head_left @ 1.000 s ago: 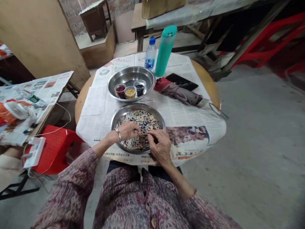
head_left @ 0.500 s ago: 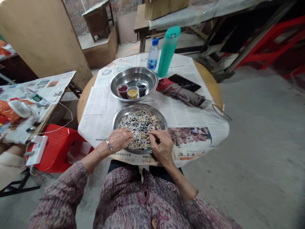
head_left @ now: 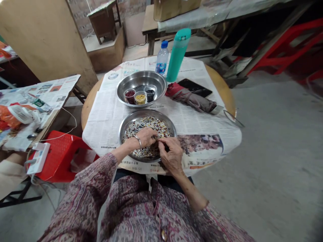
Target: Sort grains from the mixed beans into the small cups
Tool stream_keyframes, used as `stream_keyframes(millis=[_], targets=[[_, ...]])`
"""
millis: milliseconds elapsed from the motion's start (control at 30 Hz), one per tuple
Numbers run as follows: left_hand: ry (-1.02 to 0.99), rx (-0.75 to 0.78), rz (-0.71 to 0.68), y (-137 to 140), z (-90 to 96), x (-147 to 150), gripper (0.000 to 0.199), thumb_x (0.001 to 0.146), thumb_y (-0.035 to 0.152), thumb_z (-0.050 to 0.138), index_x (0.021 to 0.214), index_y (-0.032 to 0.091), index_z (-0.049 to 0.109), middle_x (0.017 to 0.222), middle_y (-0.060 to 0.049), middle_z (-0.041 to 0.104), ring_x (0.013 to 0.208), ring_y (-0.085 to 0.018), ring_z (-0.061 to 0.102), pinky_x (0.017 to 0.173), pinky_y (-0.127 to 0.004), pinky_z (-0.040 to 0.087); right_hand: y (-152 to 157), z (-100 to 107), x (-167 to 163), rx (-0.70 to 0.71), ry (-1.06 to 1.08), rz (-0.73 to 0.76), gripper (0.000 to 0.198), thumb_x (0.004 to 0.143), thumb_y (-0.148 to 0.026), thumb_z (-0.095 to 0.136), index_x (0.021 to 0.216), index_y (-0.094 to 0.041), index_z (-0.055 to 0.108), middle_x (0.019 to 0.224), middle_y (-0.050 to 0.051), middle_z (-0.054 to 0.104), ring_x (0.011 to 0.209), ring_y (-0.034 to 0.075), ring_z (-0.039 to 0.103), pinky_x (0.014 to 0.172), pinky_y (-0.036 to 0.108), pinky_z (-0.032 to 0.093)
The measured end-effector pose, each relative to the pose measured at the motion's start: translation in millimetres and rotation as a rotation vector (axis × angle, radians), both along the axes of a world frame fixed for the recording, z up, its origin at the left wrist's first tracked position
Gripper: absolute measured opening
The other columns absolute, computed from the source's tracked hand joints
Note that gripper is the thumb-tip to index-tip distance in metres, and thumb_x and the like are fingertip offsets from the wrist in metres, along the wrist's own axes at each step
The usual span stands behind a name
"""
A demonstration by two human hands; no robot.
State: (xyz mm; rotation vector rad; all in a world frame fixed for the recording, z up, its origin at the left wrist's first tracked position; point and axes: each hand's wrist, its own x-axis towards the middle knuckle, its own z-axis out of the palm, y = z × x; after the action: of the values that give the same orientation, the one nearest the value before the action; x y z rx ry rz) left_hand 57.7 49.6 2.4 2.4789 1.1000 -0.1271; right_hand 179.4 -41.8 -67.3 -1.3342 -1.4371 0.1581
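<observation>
A round steel plate near the table's front edge holds a spread of mixed white, black, yellow and dark red grains and beans. My left hand, with a silver bangle at the wrist, reaches over the middle of the plate, its fingers bent down and closed at the grains. At the plate's right side, my right hand is curled, thumb and forefinger pinched together close to the left fingertips. Whatever either hand pinches is too small or hidden to make out.
Behind the plate, a steel basin holds cups of red beans, yellow beans and black beans. A water bottle, teal flask, folded umbrella and dark phone-like slab stand or lie on newspaper. A red stool is left.
My left hand has moved right and a little away from me, from the plate's left edge to its middle, near the right fingertips. My right hand stays almost in place.
</observation>
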Motion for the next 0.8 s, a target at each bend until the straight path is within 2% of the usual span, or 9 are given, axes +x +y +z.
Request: stream_keyframes(millis=[133,300,433,600,700,800], targets=[[-0.072,-0.186,0.079,-11.9,7.7,-21.9,0.019,0.084,0.019,0.060,0.096,0.018,0.073,0.066,0.003,0.068,0.062,-0.011,0.064,0.071,-0.022,0.051,-0.2,1.3,0.2,0.003,-0.011,0.005,0.015,0.087,-0.018,0.055,0.084,-0.022,0.069,0.081,0.004,0.072,0.080,0.020,0.061,0.080,0.037,0.048],[-0.051,-0.011,-0.093,-30.9,12.1,-49.6,0.014,0.083,0.014,0.061,0.090,0.018,0.073,0.089,-0.003,0.072,0.084,-0.014,0.065,0.083,-0.024,0.048,-0.4,1.2,0.7,0.024,-0.027,0.009,0.013,0.087,-0.016,0.056,0.086,-0.021,0.069,0.082,0.004,0.072,0.081,0.020,0.062,0.081,0.036,0.049],[0.070,-0.016,-0.190,-42.0,19.3,-61.4,0.014,0.089,0.024,0.058,0.090,0.021,0.072,0.090,-0.002,0.072,0.087,-0.015,0.065,0.081,-0.024,0.048,-0.2,0.5,0.7,0.030,-0.039,0.008,0.013,0.087,-0.016,0.057,0.086,-0.020,0.069,0.083,0.004,0.073,0.081,0.020,0.062,0.081,0.036,0.049],[0.167,0.065,-0.115,-46.3,30.2,-61.4,0.025,0.097,0.026,0.045,0.100,0.026,0.070,0.090,-0.001,0.071,0.087,-0.016,0.064,0.076,-0.026,0.048,0.0,-0.2,0.8,0.011,-0.037,0.009,0.014,0.087,-0.017,0.056,0.085,-0.022,0.069,0.083,0.004,0.073,0.081,0.020,0.062,0.081,0.037,0.049],[0.118,0.131,-0.086,-41.5,24.8,-49.6,0.022,0.091,0.026,0.057,0.111,0.024,0.065,0.110,-0.005,0.065,0.106,-0.021,0.059,0.085,-0.030,0.050,0.0,-0.9,0.9,0.016,-0.034,0.009,0.014,0.087,-0.017,0.056,0.085,-0.021,0.069,0.083,0.004,0.072,0.080,0.020,0.062,0.080,0.037,0.049],[0.122,0.110,-0.042,-30.9,11.2,-33.6,0.044,0.080,0.026,0.070,0.122,0.020,0.059,0.125,-0.010,0.054,0.111,-0.025,0.055,0.090,-0.036,0.051,-0.1,-1.6,0.8,0.014,-0.018,0.005,0.014,0.087,-0.018,0.055,0.086,-0.022,0.069,0.083,0.004,0.072,0.080,0.020,0.062,0.081,0.038,0.049]])
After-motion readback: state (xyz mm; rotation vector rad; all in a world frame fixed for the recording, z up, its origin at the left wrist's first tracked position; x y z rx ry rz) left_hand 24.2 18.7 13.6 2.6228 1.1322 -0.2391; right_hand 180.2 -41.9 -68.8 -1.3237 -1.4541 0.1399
